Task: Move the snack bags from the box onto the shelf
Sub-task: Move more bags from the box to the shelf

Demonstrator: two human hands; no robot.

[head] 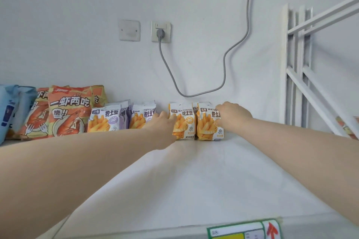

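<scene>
Two orange fry bags stand upright side by side at the back of the white shelf [194,170], against the wall. The left hand [163,122] rests on the left edge of the left orange bag [183,122], fingers curled on it. The right hand [233,115] covers the upper right corner of the right orange bag [207,124]. Purple fry bags [104,118] stand just left of them.

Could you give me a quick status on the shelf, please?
Left hand and right hand on yellow snack bags, upright on shelf. Box not visible. Nothing obstructing.
</scene>
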